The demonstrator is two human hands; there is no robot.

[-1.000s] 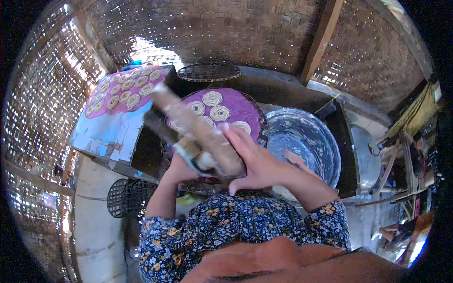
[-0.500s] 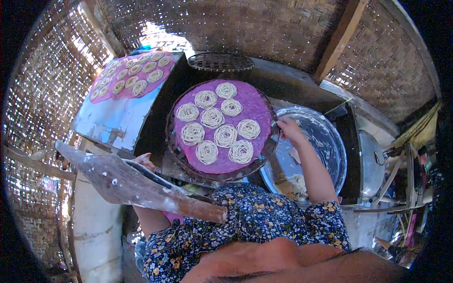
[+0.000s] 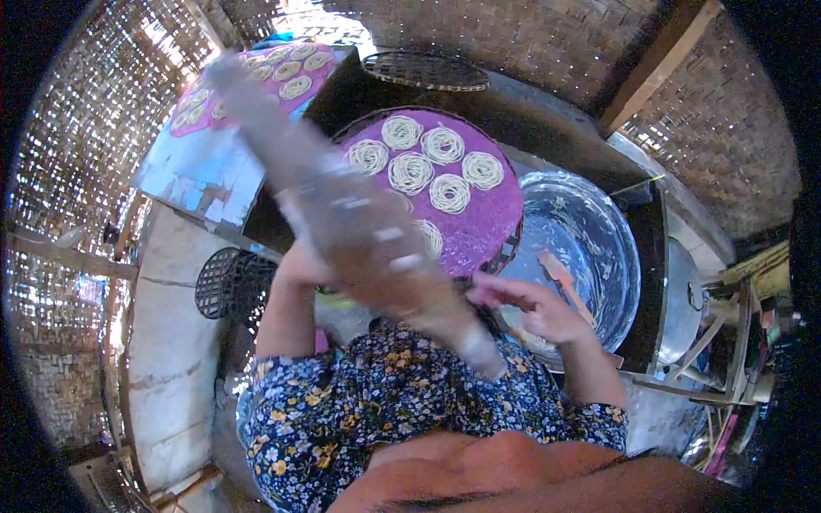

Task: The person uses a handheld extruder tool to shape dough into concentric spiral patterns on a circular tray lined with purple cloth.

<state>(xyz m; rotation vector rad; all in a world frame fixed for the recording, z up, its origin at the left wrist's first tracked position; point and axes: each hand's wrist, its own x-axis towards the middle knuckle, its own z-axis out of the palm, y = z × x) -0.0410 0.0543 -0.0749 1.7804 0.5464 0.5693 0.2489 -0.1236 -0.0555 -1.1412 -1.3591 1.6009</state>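
Observation:
A round woven tray (image 3: 511, 255) lined with a purple sheet (image 3: 475, 229) carries several coiled nests of pale noodles (image 3: 410, 173). Across its near left side runs a long, worn wooden piece (image 3: 342, 214) with pale smears, blurred by motion; it covers some nests. My left hand (image 3: 298, 265) is behind this wood, its fingers hidden, so its grip cannot be made out. Close to the tray's near right rim is my right hand (image 3: 539, 309), fingers pointing left toward the rim and blurred at the tips. Whether it pinches anything there I cannot tell.
To the right is a large metal basin (image 3: 629, 248) with pale residue and an orange-pink flat tool (image 3: 560, 274). More nests lie on a second purple sheet (image 3: 192, 128) on a blue-white surface (image 3: 184, 167). A black openwork basket (image 3: 227, 286) stands at left; a flat woven tray (image 3: 425, 70) sits behind.
The wooden piece has swung steeper, its upper end rising. The nests have shifted round with the tray. My right hand has come nearer along the rim; my left hand has shifted behind the wood.

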